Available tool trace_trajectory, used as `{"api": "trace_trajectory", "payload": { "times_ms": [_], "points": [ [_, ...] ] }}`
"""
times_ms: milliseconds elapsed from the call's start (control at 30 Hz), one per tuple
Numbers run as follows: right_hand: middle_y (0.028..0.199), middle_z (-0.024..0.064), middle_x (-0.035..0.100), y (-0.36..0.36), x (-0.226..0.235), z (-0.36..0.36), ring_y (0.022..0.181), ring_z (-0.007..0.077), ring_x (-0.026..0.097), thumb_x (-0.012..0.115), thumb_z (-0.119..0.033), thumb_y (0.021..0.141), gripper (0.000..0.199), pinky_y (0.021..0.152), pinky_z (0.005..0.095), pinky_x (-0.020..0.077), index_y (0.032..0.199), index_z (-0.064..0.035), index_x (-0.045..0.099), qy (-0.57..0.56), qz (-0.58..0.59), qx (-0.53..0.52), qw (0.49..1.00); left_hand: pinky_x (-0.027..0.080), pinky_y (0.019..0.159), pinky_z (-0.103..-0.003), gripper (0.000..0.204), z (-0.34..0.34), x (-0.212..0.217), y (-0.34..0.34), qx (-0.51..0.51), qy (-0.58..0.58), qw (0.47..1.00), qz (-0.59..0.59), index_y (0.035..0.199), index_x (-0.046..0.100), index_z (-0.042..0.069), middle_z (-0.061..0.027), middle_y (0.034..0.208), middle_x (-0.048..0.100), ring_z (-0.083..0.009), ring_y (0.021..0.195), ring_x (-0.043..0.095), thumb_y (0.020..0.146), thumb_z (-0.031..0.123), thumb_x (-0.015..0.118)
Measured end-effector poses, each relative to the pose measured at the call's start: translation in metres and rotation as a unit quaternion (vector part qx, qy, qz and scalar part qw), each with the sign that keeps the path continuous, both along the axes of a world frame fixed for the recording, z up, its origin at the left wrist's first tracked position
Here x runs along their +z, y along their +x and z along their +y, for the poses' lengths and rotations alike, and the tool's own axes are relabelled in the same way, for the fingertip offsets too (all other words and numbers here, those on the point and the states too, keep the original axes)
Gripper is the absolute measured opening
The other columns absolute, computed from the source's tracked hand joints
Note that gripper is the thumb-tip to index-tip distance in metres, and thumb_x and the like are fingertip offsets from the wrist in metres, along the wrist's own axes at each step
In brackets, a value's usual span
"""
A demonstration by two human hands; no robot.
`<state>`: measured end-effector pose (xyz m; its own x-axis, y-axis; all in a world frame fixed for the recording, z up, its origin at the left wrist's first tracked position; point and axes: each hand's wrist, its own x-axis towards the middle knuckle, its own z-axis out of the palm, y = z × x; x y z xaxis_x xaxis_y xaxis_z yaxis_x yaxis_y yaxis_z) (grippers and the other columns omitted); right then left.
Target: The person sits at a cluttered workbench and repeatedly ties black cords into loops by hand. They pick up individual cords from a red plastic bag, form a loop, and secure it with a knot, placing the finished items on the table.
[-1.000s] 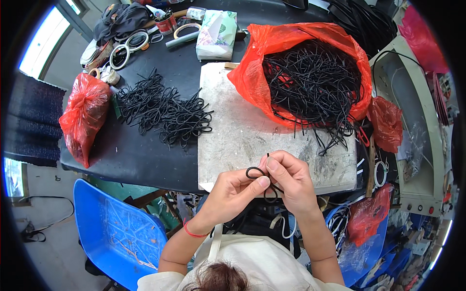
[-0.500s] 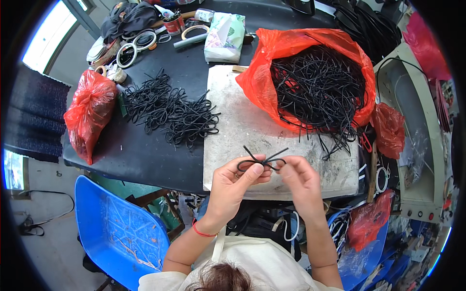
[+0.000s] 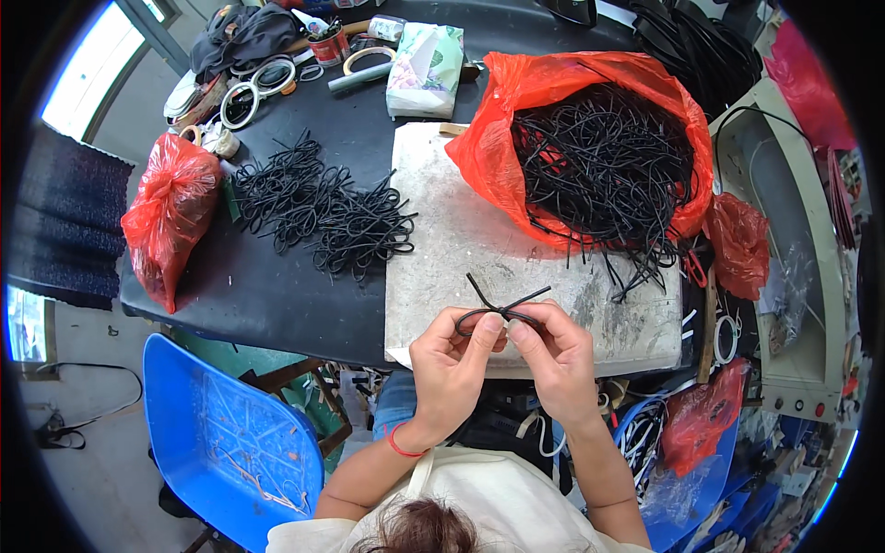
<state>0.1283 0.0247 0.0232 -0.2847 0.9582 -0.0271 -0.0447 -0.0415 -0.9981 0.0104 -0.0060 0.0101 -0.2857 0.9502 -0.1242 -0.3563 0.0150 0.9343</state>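
Black cord bow pinched between two sets of fingertips

The person's left hand grips the left side of the bow, its thumb pressed near the knot and its fingers curled behind. The right hand pinches the right side between thumb and fingers, so both hands are closed on the same piece of cord. The two thumb tips are close together just below the knot. A loop shows beside the left fingers, and the other is partly covered by the right ones. Two cord ends rise beyond the fingertips, one leaning left, the other slanting right.

Under and beyond the fingers lies a stained pale board on a black tabletop. Farther out and to the right of the fingers, a wide-mouthed red plastic bag holds a tangle of black cords, some spilling over its near edge. To the left of the fingers and farther out is a pile of looped black cords, with a knotted red bag beyond its left side. Directly away from the fingers, past the board, stands a floral tissue pack.
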Motion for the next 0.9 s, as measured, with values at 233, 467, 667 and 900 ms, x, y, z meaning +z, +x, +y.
{"api": "trace_trajectory", "payload": {
  "times_ms": [233, 467, 667, 900],
  "points": [
    [0.088, 0.0065, 0.058, -0.004, -0.002, 0.003, 0.080, 0.0109, 0.055, 0.056, -0.007, 0.085, 0.017, 0.068, 0.0229, 0.0437, 0.100, 0.0023, 0.058, -0.031, 0.032, 0.010, 0.999, 0.046, 0.060, -0.020, 0.012, 0.008, 0.003, -0.012, -0.004, -0.031, 0.999, 0.018, 0.085, 0.058, 0.000, -0.0029, 0.075, 0.060, -0.0073, 0.065, 0.056, 0.086, 0.011, 0.058],
    [0.081, 0.0091, 0.058, 0.021, -0.008, 0.080, 0.074, 0.0237, 0.052, 0.058, -0.009, 0.080, 0.014, 0.068, 0.0311, 0.0427, 0.093, -0.0035, 0.063, 0.334, -0.368, -0.184, 0.848, 0.037, 0.051, -0.022, 0.021, 0.051, -0.008, -0.103, 0.171, -0.087, 0.894, 0.404, 0.085, 0.058, -0.003, -0.0032, 0.068, 0.056, -0.0056, 0.056, 0.045, 0.079, 0.015, 0.066],
    [0.079, 0.0069, 0.056, 0.018, 0.005, 0.068, 0.077, 0.0251, 0.049, 0.060, -0.006, 0.077, 0.012, 0.068, 0.0336, 0.0399, 0.089, -0.0029, 0.061, 0.362, -0.441, -0.151, 0.807, 0.041, 0.081, -0.034, 0.031, 0.050, 0.010, -0.081, 0.277, 0.130, 0.735, 0.605, 0.102, 0.055, -0.001, -0.0121, 0.095, 0.056, -0.0268, 0.091, 0.051, 0.073, 0.004, 0.066],
    [0.078, 0.0083, 0.054, 0.019, 0.033, 0.010, 0.073, 0.0233, 0.052, 0.065, 0.000, 0.072, 0.015, 0.062, 0.0297, 0.0424, 0.085, -0.0036, 0.060, 0.393, -0.354, -0.042, 0.848, 0.046, 0.078, -0.035, 0.022, 0.014, 0.025, -0.024, -0.177, 0.119, 0.911, 0.353, 0.102, 0.060, 0.001, -0.0123, 0.090, 0.063, -0.0230, 0.085, 0.062, 0.080, 0.004, 0.058]
  ]
}}
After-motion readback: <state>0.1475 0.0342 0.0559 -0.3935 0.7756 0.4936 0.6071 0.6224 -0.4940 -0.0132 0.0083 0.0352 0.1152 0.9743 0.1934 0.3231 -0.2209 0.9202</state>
